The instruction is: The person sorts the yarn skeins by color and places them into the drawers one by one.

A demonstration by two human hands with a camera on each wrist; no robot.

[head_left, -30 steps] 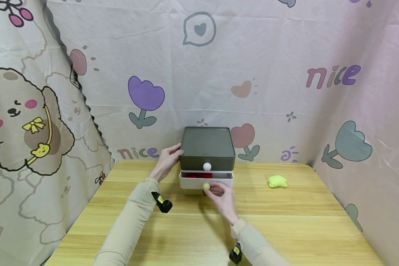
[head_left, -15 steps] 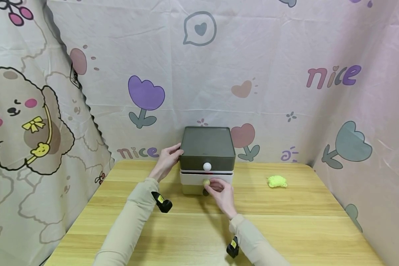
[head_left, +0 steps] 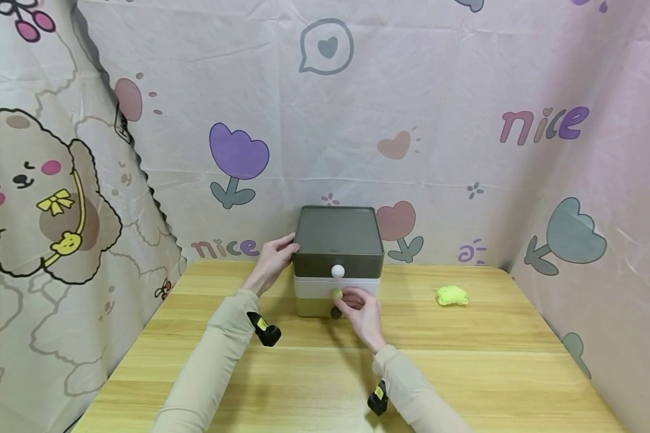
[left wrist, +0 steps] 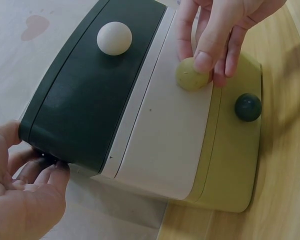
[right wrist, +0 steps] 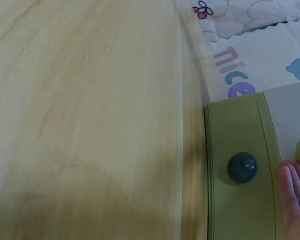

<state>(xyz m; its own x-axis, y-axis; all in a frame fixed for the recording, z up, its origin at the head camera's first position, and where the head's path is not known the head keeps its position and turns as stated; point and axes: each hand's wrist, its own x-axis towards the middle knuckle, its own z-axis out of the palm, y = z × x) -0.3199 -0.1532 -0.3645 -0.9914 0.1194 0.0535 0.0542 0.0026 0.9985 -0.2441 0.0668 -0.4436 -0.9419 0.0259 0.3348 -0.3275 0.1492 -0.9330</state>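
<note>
A small three-tier drawer box [head_left: 338,231] stands at the back of the table, with a dark green top, white middle and olive bottom. My left hand [head_left: 272,258] holds its upper left side; in the left wrist view the bent fingers [left wrist: 32,170] lie against the dark tier. My right hand [head_left: 362,314] pinches the round yellow-green knob [left wrist: 190,75] of the white middle drawer [left wrist: 160,120] between thumb and fingers. That drawer's front is flush with the box. The top tier has a white knob [left wrist: 114,38], the bottom one a dark knob [right wrist: 242,167].
A bright yellow-green bundle of yarn [head_left: 451,295] lies on the wooden table [head_left: 466,361], right of the box. Printed cloth [head_left: 439,78] hangs behind and along both sides.
The white middle drawer has slid back from slightly open to closed, hiding the red item inside. My right hand moved with its knob; the left hand stayed in place.
</note>
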